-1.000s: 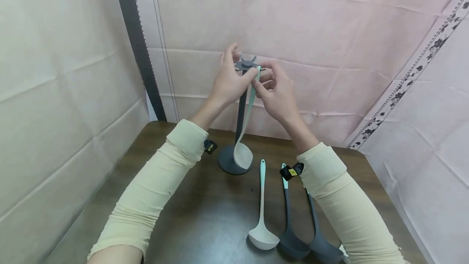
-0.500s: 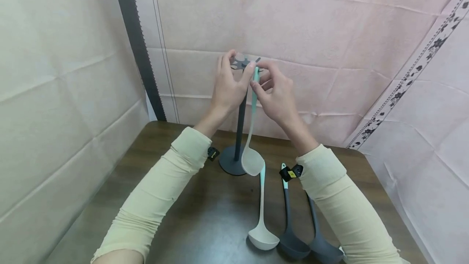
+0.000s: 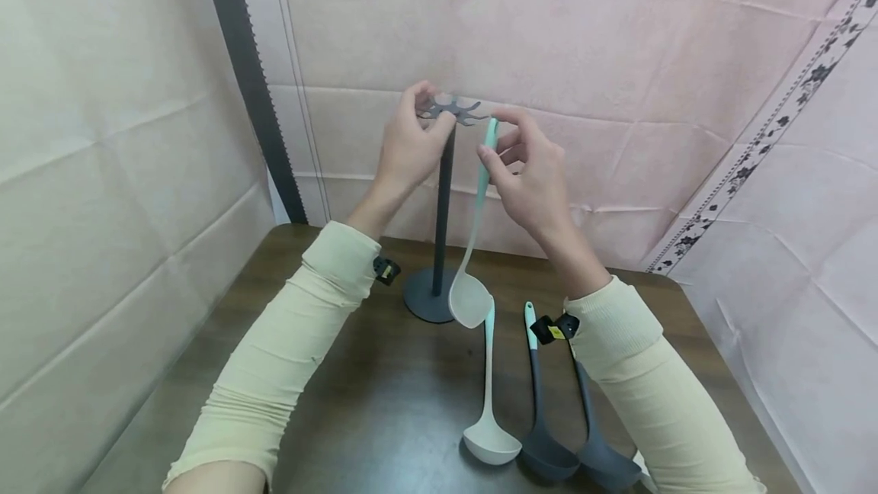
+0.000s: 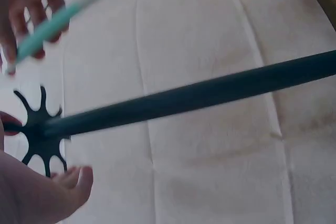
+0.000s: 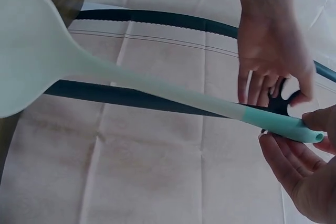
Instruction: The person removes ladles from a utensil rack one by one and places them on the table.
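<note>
My right hand (image 3: 531, 174) pinches the mint-green handle end of a cream ladle (image 3: 470, 300), which hangs bowl down, slightly tilted, just right of a dark utensil stand (image 3: 443, 212). In the right wrist view the ladle (image 5: 178, 95) lies across in front of the stand's pole, and a hole shows at its handle tip. My left hand (image 3: 411, 139) holds the stand's hooked top between thumb and fingers. The hooks fan out in the left wrist view, where the stand's top (image 4: 42, 132) has no utensil on it. A gap separates the ladle's tip from the hooks there.
On the brown table (image 3: 384, 402) lie another cream ladle (image 3: 491, 441) with a mint handle end, a dark ladle (image 3: 549, 454) and a further dark utensil (image 3: 607, 463) partly under my right sleeve. Pale cloth walls (image 3: 363, 36) stand behind and at both sides.
The ladle has swung from beside the pole out to the right, and my right hand has drawn its handle away from the hooks. My left hand has shifted slightly left on the stand's top.
</note>
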Tool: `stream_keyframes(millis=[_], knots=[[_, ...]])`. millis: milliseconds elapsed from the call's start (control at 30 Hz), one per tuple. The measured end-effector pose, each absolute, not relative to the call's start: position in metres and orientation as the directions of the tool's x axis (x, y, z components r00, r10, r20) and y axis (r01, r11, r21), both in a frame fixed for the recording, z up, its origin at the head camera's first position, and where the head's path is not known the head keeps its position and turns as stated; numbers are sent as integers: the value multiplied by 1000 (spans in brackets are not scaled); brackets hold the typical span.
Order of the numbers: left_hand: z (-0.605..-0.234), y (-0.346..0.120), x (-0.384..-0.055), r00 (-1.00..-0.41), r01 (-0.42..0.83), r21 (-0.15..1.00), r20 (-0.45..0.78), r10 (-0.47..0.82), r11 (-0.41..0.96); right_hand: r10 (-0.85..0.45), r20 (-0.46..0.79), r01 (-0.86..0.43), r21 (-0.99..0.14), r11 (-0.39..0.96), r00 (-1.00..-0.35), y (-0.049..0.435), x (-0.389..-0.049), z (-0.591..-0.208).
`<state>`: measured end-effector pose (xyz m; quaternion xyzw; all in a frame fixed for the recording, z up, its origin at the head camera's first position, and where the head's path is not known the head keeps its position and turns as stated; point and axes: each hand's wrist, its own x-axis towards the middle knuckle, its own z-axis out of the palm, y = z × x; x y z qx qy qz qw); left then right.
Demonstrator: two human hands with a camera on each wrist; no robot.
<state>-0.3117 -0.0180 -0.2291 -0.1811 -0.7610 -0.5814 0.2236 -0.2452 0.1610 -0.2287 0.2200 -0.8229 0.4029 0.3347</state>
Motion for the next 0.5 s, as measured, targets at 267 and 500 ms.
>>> stream_keyframes(millis=[267, 500], knots=[[-233, -22, -324, -813, 578, 793, 580, 49, 193, -51, 724, -620, -550, 560, -688, 164, -239, -228], [-235, -23, -324, -804, 585, 785, 594, 23, 205, -27, 733, -619, -554, 557, -680, 164, -241, -237]])
